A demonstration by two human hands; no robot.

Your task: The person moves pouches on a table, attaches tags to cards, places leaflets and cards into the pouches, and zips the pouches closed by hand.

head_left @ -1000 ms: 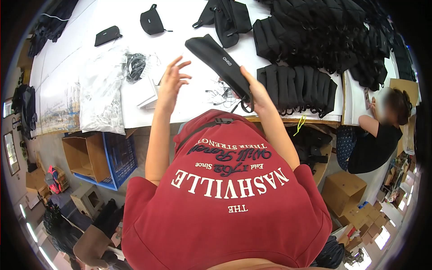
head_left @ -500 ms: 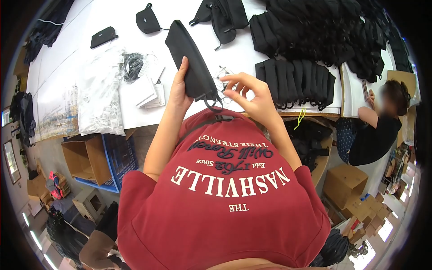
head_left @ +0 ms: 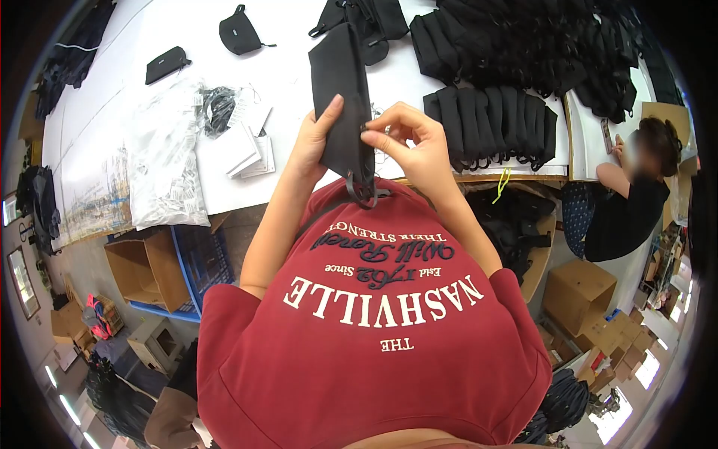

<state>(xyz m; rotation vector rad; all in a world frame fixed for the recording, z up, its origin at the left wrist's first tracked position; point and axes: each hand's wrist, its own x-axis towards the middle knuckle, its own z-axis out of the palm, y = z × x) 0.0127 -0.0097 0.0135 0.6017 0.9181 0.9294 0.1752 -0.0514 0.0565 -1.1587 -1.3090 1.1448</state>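
A long black fabric pouch is held upright in front of my chest, over the table's near edge. My left hand is closed around its left side, thumb lying across the front. With thumb and forefinger, my right hand pinches at the pouch's right edge; whether a zip pull is between the fingertips is too small to tell. A black loop hangs from the pouch's lower end against my red shirt.
Rows of black pouches and a large black heap lie at right. Left are a small pouch, another pouch, a clear plastic bag and white cards. A co-worker sits at right.
The pouch has swung more upright and shifted right in my left hand. My right hand has come in from beside it, and its fingers now pinch at the pouch's right edge.
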